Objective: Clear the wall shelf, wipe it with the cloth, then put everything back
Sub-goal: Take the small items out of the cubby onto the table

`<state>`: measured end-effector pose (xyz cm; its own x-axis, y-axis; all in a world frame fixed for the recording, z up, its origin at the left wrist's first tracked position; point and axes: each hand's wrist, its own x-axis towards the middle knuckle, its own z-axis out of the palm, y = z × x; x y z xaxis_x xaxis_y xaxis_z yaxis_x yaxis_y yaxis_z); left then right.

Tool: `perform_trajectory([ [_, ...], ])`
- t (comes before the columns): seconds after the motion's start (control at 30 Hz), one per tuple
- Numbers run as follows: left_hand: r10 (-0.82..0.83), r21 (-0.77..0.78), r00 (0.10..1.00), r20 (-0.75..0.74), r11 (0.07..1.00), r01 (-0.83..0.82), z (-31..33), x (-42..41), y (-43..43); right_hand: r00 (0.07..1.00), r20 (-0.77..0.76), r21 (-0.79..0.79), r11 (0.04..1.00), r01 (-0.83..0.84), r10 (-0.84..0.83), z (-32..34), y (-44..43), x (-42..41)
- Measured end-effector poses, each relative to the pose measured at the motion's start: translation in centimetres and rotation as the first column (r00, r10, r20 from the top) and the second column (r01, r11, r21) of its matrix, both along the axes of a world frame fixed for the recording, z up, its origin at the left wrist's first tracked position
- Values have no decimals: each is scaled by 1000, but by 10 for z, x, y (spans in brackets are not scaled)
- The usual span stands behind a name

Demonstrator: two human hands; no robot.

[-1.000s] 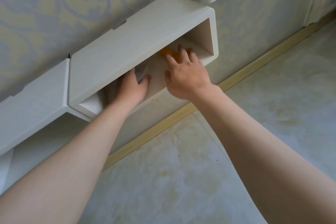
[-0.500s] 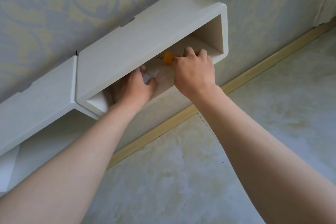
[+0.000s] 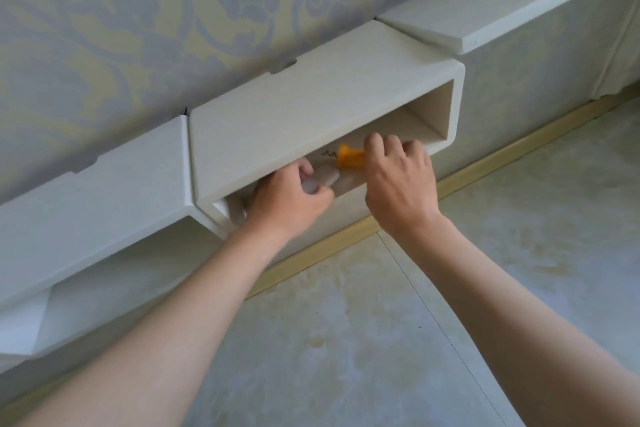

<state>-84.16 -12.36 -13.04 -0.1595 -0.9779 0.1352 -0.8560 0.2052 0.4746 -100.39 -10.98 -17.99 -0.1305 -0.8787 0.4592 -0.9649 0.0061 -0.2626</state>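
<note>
The white box shelf (image 3: 311,107) hangs on patterned wallpaper (image 3: 138,28), open at the front, with open room inside toward its right wall. At the shelf's front lip, the left hand (image 3: 287,199) curls round a pale rounded object (image 3: 320,180). Just right of it, an orange-handled tool (image 3: 349,158) runs lengthwise along the shelf, its wire coil pointing left, and the right hand (image 3: 398,180) grips its handle. A tiled floor (image 3: 381,340) lies below the shelf.
</note>
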Motion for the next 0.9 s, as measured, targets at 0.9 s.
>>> perform_trajectory([
  [0.9, 428, 708, 743, -516, 700, 88, 452, 124, 168, 514, 761, 602, 724, -336, -395, 473, 210, 118],
])
